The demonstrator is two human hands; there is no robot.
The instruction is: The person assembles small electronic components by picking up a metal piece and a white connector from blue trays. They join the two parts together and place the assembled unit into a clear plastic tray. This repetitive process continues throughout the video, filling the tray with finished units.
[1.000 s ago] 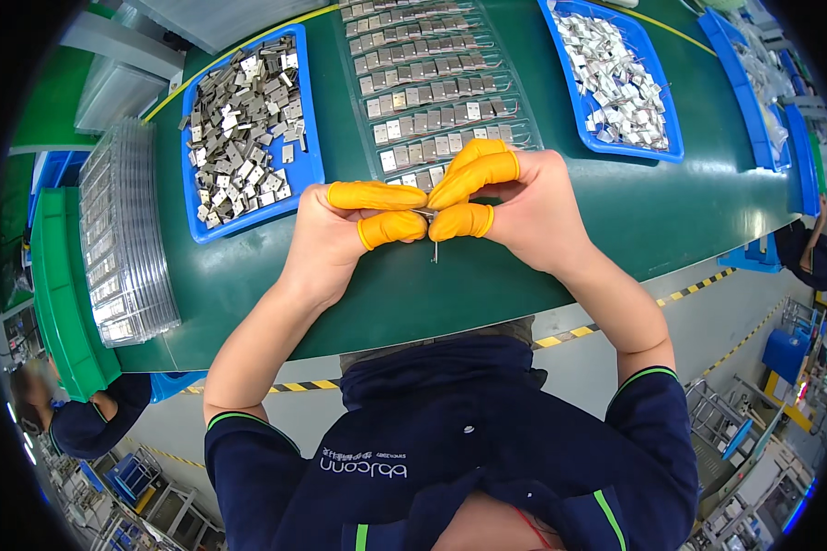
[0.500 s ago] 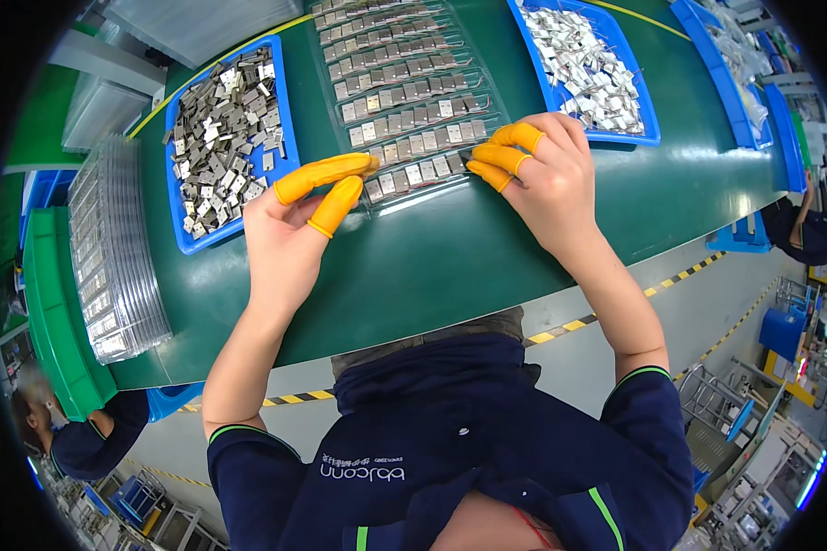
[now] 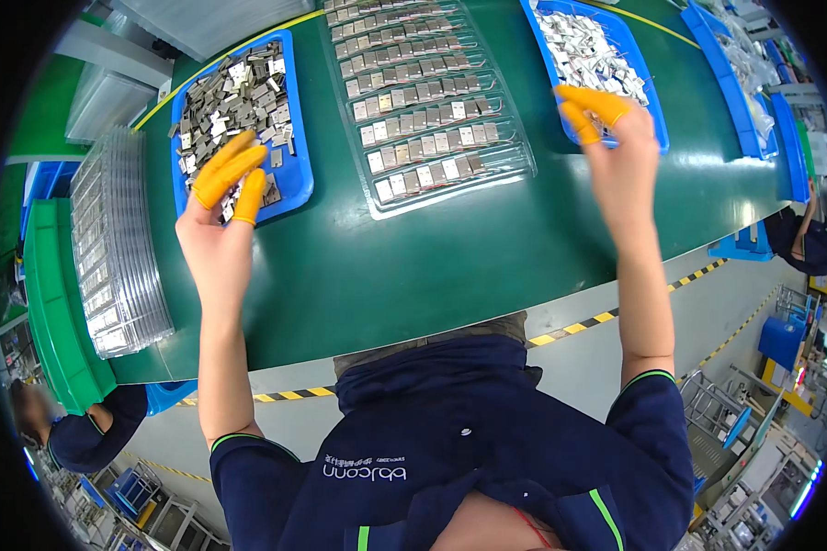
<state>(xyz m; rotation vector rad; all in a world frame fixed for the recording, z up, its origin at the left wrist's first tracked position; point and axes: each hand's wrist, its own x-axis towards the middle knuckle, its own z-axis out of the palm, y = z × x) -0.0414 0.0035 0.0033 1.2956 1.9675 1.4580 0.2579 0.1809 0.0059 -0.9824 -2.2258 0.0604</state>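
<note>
My left hand (image 3: 220, 220), in yellow finger cots, is over the near end of a blue tray (image 3: 296, 184) heaped with small flat metal plug shells (image 3: 234, 101). Its thumb and fingers are apart; nothing shows between them. My right hand (image 3: 623, 147), also in yellow cots, hovers at the near left edge of a second blue tray (image 3: 660, 145), fingers apart and pointing left. That tray holds a pile of small white parts (image 3: 590, 55) with thin leads. Between my hands lies a clear plastic blister tray (image 3: 450, 186), its rows filled with metal shells with thin wires.
A stack of clear blister trays (image 3: 119, 248) stands at the left, beside a green bin (image 3: 55, 303). More blue bins (image 3: 721, 73) with plastic bags line the far right of the green table (image 3: 386, 285). Co-workers (image 3: 101, 427) sit at both sides.
Both hands have left the near row of the blister tray. My left hand moved left to the metal shells; my right moved right to the white parts. The blister tray shifted slightly right.
</note>
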